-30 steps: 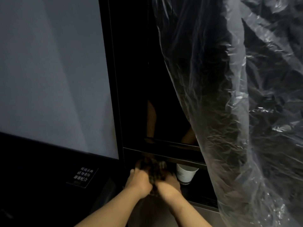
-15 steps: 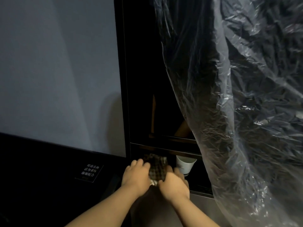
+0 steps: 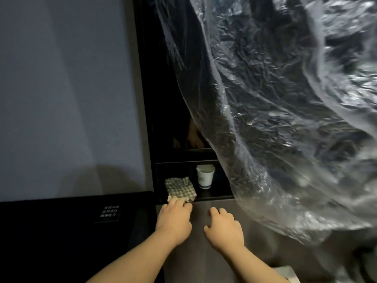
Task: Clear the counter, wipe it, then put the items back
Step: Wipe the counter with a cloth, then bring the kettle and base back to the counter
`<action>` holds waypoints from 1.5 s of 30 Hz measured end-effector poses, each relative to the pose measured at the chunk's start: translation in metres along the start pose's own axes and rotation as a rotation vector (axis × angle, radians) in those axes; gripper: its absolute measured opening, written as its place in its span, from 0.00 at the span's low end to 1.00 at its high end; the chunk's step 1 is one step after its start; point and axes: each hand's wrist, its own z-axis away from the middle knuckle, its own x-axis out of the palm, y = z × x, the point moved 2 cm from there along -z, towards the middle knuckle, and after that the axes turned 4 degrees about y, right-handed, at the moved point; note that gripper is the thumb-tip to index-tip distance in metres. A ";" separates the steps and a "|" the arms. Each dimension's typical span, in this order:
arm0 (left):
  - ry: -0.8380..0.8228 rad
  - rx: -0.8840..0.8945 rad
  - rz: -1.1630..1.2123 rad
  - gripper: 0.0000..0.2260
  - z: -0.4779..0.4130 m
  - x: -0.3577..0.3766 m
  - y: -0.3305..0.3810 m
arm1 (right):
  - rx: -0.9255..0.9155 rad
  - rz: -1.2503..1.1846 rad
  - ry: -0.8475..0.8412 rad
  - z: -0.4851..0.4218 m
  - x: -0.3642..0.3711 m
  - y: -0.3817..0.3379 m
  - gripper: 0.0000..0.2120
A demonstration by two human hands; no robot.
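White paper cup (image 3: 205,177) upright in dark shelf niche (image 3: 216,195), contents unclear. Checked cloth (image 3: 180,188) folded just left of it, at niche front edge. Left hand (image 3: 174,220): fingertips (image 3: 184,204) touch cloth's front edge, no grip. Right hand (image 3: 223,229) on grey counter (image 3: 204,262), fingers relaxed, holding nothing.

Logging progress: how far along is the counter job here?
Looks done: the cup stands on the shelf, with the folded cloth beside it. In hand: the left hand touches the cloth's near edge; the right hand holds nothing. Left: probably only withdrawing; further items, if any, are out of view.
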 end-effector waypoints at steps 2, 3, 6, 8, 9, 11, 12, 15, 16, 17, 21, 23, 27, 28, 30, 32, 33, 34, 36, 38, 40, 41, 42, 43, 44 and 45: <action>-0.017 0.048 0.010 0.16 0.016 0.003 0.016 | 0.057 -0.005 -0.002 0.026 0.003 0.015 0.21; -0.026 0.070 0.018 0.16 0.024 0.005 0.025 | 0.088 -0.004 -0.009 0.039 0.004 0.023 0.21; -0.044 0.112 0.063 0.16 0.048 0.010 0.051 | 0.159 0.006 -0.019 0.071 0.003 0.048 0.19; -0.050 0.134 0.088 0.16 0.061 0.014 0.069 | 0.182 0.008 -0.018 0.089 0.001 0.063 0.18; -0.053 0.144 0.094 0.16 0.066 0.016 0.079 | 0.189 0.006 -0.018 0.097 0.000 0.072 0.18; -0.062 0.156 0.100 0.15 0.074 0.021 0.101 | 0.200 0.005 -0.018 0.113 -0.003 0.092 0.17; -0.068 0.162 0.102 0.15 0.078 0.023 0.114 | 0.208 0.008 -0.018 0.121 -0.005 0.104 0.17; -0.090 0.181 0.101 0.15 0.087 0.032 0.158 | 0.239 0.017 -0.027 0.144 -0.010 0.145 0.18; -0.101 0.187 0.097 0.15 0.091 0.035 0.172 | 0.247 0.019 -0.031 0.151 -0.012 0.159 0.18; -0.110 0.194 0.095 0.15 0.095 0.038 0.187 | 0.257 0.023 -0.035 0.159 -0.013 0.173 0.18; -0.137 0.201 0.105 0.15 0.110 0.049 0.242 | 0.283 0.035 -0.059 0.184 -0.019 0.230 0.16; -0.142 0.202 0.113 0.14 0.114 0.054 0.265 | 0.283 0.032 -0.074 0.194 -0.022 0.254 0.16; -0.160 0.205 0.137 0.15 0.123 0.063 0.313 | 0.281 0.034 -0.084 0.213 -0.030 0.300 0.19; -0.165 0.207 0.147 0.15 0.124 0.065 0.324 | 0.282 0.032 -0.084 0.218 -0.032 0.310 0.19; -0.179 0.216 0.161 0.16 0.126 0.069 0.343 | 0.292 0.027 -0.092 0.225 -0.035 0.329 0.19; -0.203 0.228 0.158 0.16 0.125 0.075 0.361 | 0.315 0.014 -0.094 0.230 -0.035 0.347 0.18; -0.213 0.234 0.156 0.16 0.123 0.078 0.369 | 0.330 0.003 -0.096 0.231 -0.035 0.355 0.17; -0.221 0.242 0.153 0.17 0.121 0.080 0.376 | 0.345 -0.008 -0.102 0.232 -0.034 0.363 0.17; -0.235 0.257 0.162 0.17 0.114 0.085 0.389 | 0.368 -0.027 -0.113 0.231 -0.033 0.377 0.18; -0.256 0.270 0.184 0.17 0.104 0.092 0.400 | 0.394 -0.048 -0.131 0.227 -0.033 0.391 0.18; -0.275 0.281 0.198 0.17 0.090 0.100 0.413 | 0.431 -0.059 -0.141 0.219 -0.032 0.407 0.18; -0.279 0.289 0.204 0.17 0.081 0.103 0.420 | 0.454 -0.064 -0.144 0.214 -0.033 0.415 0.18; -0.282 0.300 0.210 0.16 0.072 0.107 0.427 | 0.483 -0.070 -0.151 0.208 -0.033 0.424 0.19; -0.287 0.317 0.215 0.16 0.063 0.110 0.435 | 0.509 -0.074 -0.153 0.202 -0.034 0.433 0.19; -0.293 0.335 0.221 0.16 0.053 0.112 0.442 | 0.532 -0.078 -0.153 0.196 -0.035 0.442 0.19; -0.304 0.354 0.225 0.16 0.043 0.114 0.450 | 0.556 -0.081 -0.151 0.190 -0.036 0.451 0.18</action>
